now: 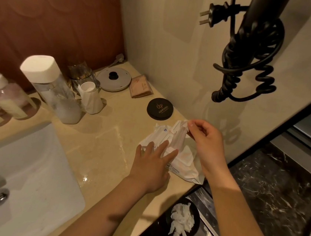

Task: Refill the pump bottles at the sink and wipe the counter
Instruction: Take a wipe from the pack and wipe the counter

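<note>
With left hand (153, 160) flat on pack (182, 166) and right hand (206, 141) pinching wipe (177, 138), pull straight up (slowly), pack pinned.

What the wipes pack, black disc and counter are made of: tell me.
Wipes pack: probably soft white plastic film; crinkled, slightly shiny. Black disc: matte, maybe rubber or leather; no glare. Counter: polished beige stone or imitation; glossy reflections.

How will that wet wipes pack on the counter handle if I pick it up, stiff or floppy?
Probably floppy: the wet wipes pack is soft film with crumpled ends. Likely light enough to lift with a pulled wipe, since the left hand presses it flat while the right hand pinches the wipe.
</note>
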